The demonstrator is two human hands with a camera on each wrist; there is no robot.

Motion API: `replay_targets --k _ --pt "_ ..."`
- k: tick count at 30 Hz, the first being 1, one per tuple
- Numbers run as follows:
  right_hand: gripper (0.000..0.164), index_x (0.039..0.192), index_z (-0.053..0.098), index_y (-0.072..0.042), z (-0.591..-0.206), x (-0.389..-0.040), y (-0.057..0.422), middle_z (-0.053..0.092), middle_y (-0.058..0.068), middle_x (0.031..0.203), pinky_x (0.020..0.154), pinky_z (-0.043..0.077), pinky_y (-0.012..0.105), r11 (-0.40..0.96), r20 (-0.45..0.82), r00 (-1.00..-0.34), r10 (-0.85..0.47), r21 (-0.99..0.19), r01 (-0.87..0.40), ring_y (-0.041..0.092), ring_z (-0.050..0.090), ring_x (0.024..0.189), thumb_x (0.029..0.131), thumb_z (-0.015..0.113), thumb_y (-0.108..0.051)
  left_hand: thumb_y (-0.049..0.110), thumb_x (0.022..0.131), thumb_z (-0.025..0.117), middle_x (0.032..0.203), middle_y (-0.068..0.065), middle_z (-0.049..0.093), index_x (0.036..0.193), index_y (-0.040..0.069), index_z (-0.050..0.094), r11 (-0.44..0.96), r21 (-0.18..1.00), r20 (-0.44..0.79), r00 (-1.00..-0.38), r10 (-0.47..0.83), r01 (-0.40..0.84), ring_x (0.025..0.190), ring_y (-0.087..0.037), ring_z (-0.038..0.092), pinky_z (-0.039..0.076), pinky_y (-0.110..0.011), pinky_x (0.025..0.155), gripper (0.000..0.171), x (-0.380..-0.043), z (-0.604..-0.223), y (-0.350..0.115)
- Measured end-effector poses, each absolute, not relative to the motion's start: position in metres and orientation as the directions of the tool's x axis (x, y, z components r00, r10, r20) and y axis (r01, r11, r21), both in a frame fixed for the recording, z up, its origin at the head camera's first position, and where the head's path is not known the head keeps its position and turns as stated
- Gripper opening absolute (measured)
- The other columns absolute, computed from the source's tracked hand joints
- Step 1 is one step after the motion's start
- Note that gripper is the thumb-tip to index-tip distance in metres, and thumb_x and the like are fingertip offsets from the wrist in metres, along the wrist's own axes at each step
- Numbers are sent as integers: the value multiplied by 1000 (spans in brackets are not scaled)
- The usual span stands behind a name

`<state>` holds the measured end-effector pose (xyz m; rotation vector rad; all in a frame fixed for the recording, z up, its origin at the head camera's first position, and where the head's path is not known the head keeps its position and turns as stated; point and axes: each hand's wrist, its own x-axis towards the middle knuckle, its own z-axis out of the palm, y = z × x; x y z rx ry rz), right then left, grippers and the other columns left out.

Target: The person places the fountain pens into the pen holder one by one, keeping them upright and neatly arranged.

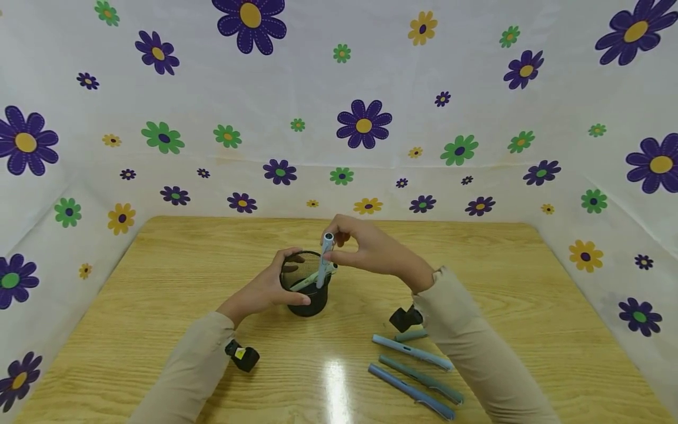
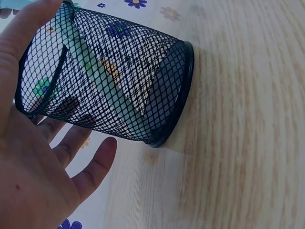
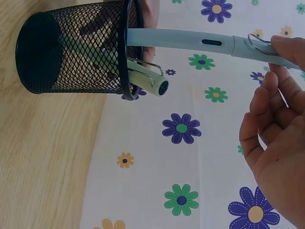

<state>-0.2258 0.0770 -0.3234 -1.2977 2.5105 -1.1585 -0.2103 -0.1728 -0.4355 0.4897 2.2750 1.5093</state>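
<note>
A black mesh pen cup (image 1: 309,302) stands on the table, and my left hand (image 1: 267,288) holds it round the rim, thumb in front and fingers behind. Inside it leans a pale green pen (image 3: 145,78), its clip end sticking out over the rim. My right hand (image 1: 371,247) pinches a light blue pen (image 3: 186,39) near its clip end, between thumb and fingers. That pen's lower end is at the cup's mouth, just within the rim. Through the mesh in the left wrist view, the green pen (image 2: 105,86) slants down to the base of the cup (image 2: 174,90).
Right of the cup, partly by my right forearm, lie several pens: a light blue pen (image 1: 412,352), a dark green pen (image 1: 421,378), a blue pen (image 1: 410,390) and a short visible piece of green pen (image 1: 411,335). A flowered cloth (image 1: 296,88) hangs behind the wooden table (image 1: 190,259).
</note>
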Motion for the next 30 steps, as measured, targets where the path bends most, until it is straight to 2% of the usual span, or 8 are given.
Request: replay_targets --k 4,8,15,21,30 --pt "17 103 58 -8 -327 -227 74 58 4 98 82 47 35 330 256 -616 -745 -660 -674 14 52 88 90 68 -13 32 76 82 153 -12 29 151 17 13 362 929 -114 -870 480 78 144 -40 25 29 -56 112 104 -211 -437 -173" --pt "19 105 59 -7 -330 -228 74 59 5 100 82 47 34 321 246 -607 -756 -668 -671 14 51 88 89 68 -12 31 77 82 153 -11 28 152 17 12 356 932 -117 -869 480 71 144 -39 25 30 -56 111 104 -211 -438 -173" --pt "31 116 59 -5 -329 -228 80 59 5 107 83 45 29 363 209 -624 -753 -659 -659 14 50 90 89 70 -15 32 75 84 151 -14 30 151 20 13 383 921 -126 -880 458 68 140 -38 32 31 -57 109 105 -210 -437 -170" --pt "30 116 59 -6 -328 -227 92 60 4 108 82 45 30 391 193 -651 -734 -663 -638 15 49 89 89 69 -15 29 74 84 150 -15 32 151 25 14 397 915 -122 -886 447 75 134 -37 38 31 -57 108 103 -211 -436 -170" --pt "27 113 59 -7 -328 -223 111 61 4 107 80 43 28 413 179 -665 -725 -659 -629 15 48 87 89 69 -13 29 75 83 151 -13 32 151 24 15 394 913 -101 -879 465 104 137 -38 36 33 -57 106 102 -211 -437 -171"
